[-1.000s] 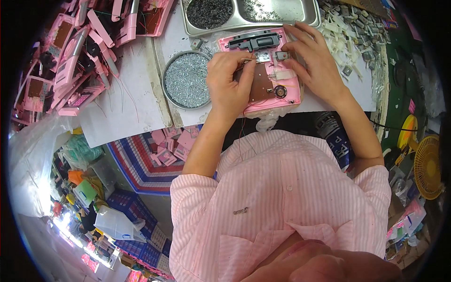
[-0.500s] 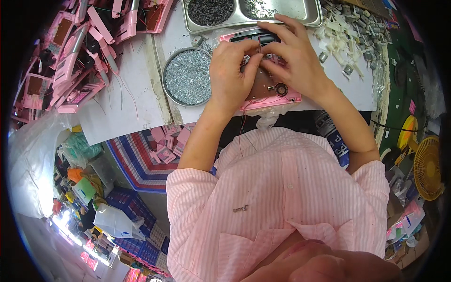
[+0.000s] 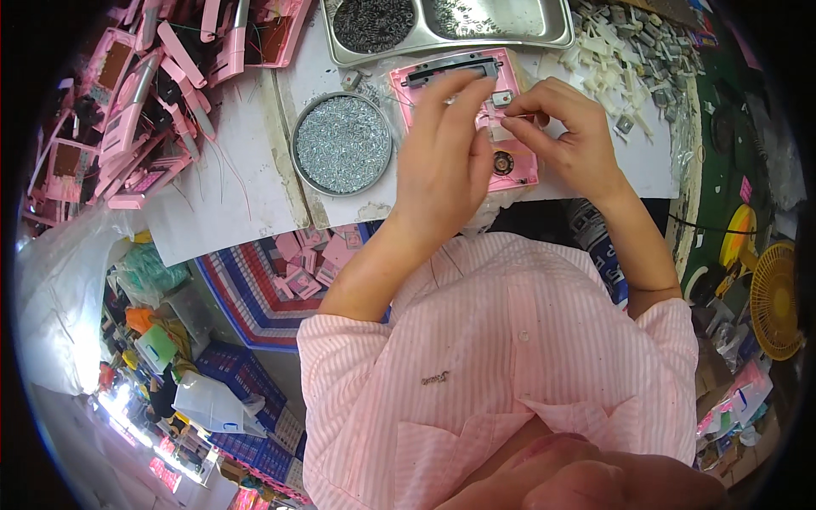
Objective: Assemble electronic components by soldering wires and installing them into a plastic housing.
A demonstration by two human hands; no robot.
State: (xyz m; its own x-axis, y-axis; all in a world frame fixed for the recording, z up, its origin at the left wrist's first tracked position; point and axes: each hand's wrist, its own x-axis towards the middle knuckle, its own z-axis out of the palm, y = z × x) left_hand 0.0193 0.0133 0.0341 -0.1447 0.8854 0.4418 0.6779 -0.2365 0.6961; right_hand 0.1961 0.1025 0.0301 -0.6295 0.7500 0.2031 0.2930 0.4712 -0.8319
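Observation:
A pink plastic housing lies on the table in front of me, partly covered by my left hand. A dark strip-shaped part crosses its far end. A small silvery motor sits inside near the middle, and a round black speaker lies toward the near end. My left hand hovers over the housing's left side, fingers stretched and slightly blurred, with nothing visible in them. At the right edge my right hand pinches thumb and forefinger together beside the motor; whatever is between the fingertips is too small to name.
A round tin of small silvery screws stands left of the housing. Behind is a metal tray of dark springs and small metal pieces. White plastic parts and motors are heaped right; pink assemblies with loose wires pile up left.
The brown board no longer shows over the housing; its pink inside, motor and speaker are visible. My hands have separated, the left opening out and the right shifting right and nearer.

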